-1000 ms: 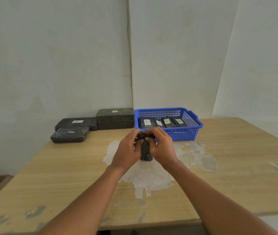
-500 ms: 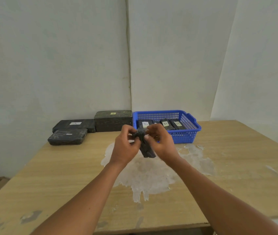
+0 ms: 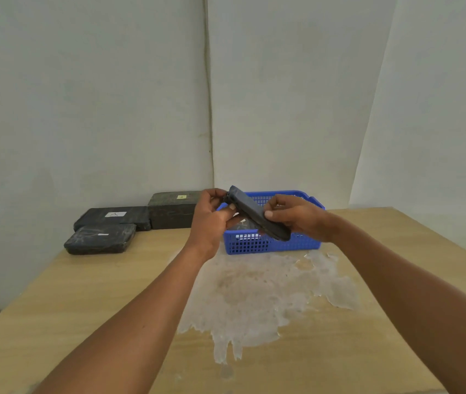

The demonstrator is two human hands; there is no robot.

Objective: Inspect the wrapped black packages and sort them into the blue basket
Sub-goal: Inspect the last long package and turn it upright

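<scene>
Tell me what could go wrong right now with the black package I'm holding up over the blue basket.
The black package is tilted and held only by fingertips of the left hand and right hand; it might slip. Falling, it could hit the rim of the blue basket and tumble onto the table, or land crooked on the packages inside.

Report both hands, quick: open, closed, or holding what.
Left hand: closed, pinching the upper end of the black package.
Right hand: closed, gripping the lower end of the same package.
</scene>
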